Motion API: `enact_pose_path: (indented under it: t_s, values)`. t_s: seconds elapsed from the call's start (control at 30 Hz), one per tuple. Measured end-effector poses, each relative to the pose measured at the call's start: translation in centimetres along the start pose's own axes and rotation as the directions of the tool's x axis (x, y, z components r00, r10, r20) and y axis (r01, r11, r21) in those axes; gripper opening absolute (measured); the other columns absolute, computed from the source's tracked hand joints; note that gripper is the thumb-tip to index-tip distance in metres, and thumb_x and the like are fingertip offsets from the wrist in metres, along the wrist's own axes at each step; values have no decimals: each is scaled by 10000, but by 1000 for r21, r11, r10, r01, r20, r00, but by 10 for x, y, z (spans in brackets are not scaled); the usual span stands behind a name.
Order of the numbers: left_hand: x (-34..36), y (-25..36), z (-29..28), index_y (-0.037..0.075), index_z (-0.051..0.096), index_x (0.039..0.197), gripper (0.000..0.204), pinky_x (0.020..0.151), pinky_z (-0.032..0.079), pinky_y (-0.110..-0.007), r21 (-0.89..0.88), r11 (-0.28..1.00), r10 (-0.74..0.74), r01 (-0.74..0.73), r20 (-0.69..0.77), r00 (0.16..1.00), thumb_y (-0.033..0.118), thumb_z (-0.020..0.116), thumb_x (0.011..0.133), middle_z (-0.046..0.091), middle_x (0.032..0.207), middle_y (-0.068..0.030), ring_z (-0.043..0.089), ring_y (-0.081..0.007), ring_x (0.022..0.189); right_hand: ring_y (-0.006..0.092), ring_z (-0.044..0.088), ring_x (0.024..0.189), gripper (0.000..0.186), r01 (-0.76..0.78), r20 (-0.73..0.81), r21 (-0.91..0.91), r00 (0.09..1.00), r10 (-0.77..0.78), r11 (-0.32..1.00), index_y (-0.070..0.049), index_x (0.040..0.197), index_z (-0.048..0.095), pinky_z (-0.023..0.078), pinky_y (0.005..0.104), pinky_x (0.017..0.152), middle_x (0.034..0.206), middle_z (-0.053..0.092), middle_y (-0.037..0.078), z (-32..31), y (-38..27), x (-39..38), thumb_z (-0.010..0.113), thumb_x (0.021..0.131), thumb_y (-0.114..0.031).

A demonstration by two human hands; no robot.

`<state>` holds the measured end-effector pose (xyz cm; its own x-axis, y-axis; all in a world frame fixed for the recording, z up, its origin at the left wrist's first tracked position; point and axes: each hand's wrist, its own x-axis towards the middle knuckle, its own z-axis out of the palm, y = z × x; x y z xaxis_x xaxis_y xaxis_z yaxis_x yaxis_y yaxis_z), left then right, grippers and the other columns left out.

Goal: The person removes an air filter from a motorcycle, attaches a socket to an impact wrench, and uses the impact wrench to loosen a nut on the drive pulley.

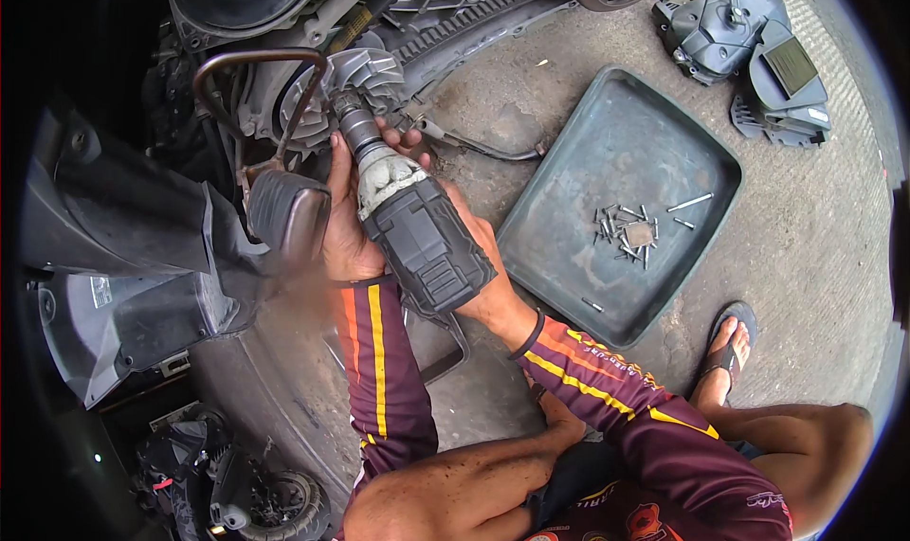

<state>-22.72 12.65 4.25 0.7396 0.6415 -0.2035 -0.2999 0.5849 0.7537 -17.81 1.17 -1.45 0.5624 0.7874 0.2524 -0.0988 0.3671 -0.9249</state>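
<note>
A cordless impact wrench (422,243) with a dark grey body and a whitish, worn nose points up at the scooter engine. Its metal socket (359,130) meets the centre of a finned fan-like pulley (372,75); the exact fit at the tip is hidden. My left hand (349,233) is closed round the underside of the tool's front, thumb on the left side and fingertips showing on the right beside the socket. Behind it, my right hand (485,257) is closed about the tool's rear right side, where its fingers and the handle are mostly hidden.
A shallow dark tray (555,195) on the concrete floor holds several bolts (626,233). Grey engine covers (730,29) lie beyond it. A kickstart-like brown metal lever (256,58) and a footpeg (289,205) stand close left of my hands. A cable (488,148) trails rightward.
</note>
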Motion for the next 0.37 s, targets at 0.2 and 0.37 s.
enact_pose_path:
  t_s: [0.2, 0.37]
  values:
    - [3, -1, 3, 56, 482, 1142, 422, 990, 411, -418, 27, 1000, -3, 3, 2, 1000, 425, 366, 971, 535, 943, -35, 517, -201, 1056, 368, 642, 893, 613, 31, -37, 60, 999, -29, 998, 2, 1216, 394, 498, 376, 742, 971, 620, 206, -4, 5, 5, 700, 712, -166]
    - [4, 6, 3, 53, 435, 1189, 488, 1002, 395, -457, 52, 999, -3, 4, -14, 1000, 475, 368, 954, 534, 963, -50, 520, -233, 1047, 361, 610, 1029, 603, -62, 26, -83, 998, 64, 995, -19, 1272, 390, 470, 369, 874, 1116, 602, 207, -7, 0, 8, 663, 760, -184]
